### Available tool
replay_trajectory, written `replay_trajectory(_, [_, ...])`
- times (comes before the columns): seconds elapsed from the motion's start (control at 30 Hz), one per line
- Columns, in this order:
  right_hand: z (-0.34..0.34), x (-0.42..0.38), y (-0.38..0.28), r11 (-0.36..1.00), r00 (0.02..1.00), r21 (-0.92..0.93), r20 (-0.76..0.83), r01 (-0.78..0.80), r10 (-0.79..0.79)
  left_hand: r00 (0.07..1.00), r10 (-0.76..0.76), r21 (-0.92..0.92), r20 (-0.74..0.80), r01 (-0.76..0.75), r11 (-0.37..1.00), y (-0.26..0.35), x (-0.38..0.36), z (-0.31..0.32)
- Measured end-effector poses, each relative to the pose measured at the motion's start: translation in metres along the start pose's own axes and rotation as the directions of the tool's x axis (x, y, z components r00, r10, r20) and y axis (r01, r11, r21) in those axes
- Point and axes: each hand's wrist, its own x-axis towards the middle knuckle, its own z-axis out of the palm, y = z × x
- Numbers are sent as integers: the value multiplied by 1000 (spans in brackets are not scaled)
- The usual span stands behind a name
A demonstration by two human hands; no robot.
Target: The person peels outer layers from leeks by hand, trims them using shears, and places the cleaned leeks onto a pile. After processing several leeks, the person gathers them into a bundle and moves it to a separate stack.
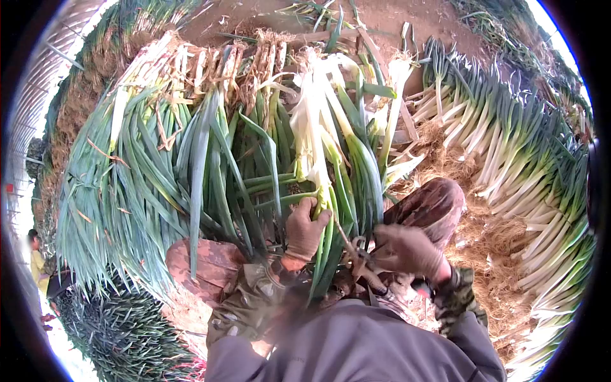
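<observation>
In a brown glove, my left hand [304, 232] is closed round the green leaves of a long green onion [326, 197], just above my lap. Its white shaft points away from me toward the back. My right hand [407, 251], also gloved, is smeared by motion to the right of these leaves, near my knee. Whether its fingers hold anything cannot be made out. Between the hands a dry, pale brown strip [347, 245] hangs down. More white-shafted green onions [312, 114] lie directly ahead of my left hand, partly overlapping each other.
A thick pile of untrimmed green onions [127, 165] with dry roots spreads to the left. On the right, a long row of clean white-stemmed onions [509, 165] lies beside heaps of loose roots [503, 254]. Another person [37, 261] appears at the far left edge.
</observation>
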Motion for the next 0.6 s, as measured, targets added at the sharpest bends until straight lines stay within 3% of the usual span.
replay_trajectory(0.03, [-7,19,4,997,982,51,-185,59,-49,999,38,8,-12,-37,999,-1,-5,2])
replay_trajectory(0.1, [-21,70,-8,967,946,241,-285,-86,155,999,12,46,30,-13,999,17,-15,-3])
replay_trajectory(0.13, [-14,100,-6,963,941,244,-284,-113,182,989,145,98,12,-146,984,8,-20,1])
replay_trajectory(0.23, [16,188,2,938,917,286,-286,-195,278,983,173,113,55,-179,977,19,-34,6])
replay_trajectory(0.3, [16,217,12,734,908,678,-332,40,256,983,143,173,114,-161,972,37,-41,0])
replay_trajectory(0.33, [13,231,10,633,900,772,-313,55,304,953,192,280,233,-255,925,36,-31,-9])
replay_trajectory(0.37, [9,227,16,764,866,643,-407,45,291,910,220,372,352,-352,859,34,-15,-23])
replay_trajectory(0.43, [18,233,27,631,858,743,-456,223,235,955,182,383,236,-263,886,52,46,-52])
replay_trajectory(0.47, [-8,205,-5,679,879,718,-413,153,238,967,202,381,153,-246,891,63,80,-66])
replay_trajectory(0.5, [-12,202,-7,608,924,782,-322,138,205,964,260,424,60,-261,867,73,117,-75])
replay_trajectory(0.57, [3,215,4,626,913,744,-389,235,120,885,460,488,76,-435,757,59,197,-72])
replay_trajectory(0.6, [-1,209,-5,547,928,791,-368,274,68,930,318,349,184,-364,864,81,210,-67])
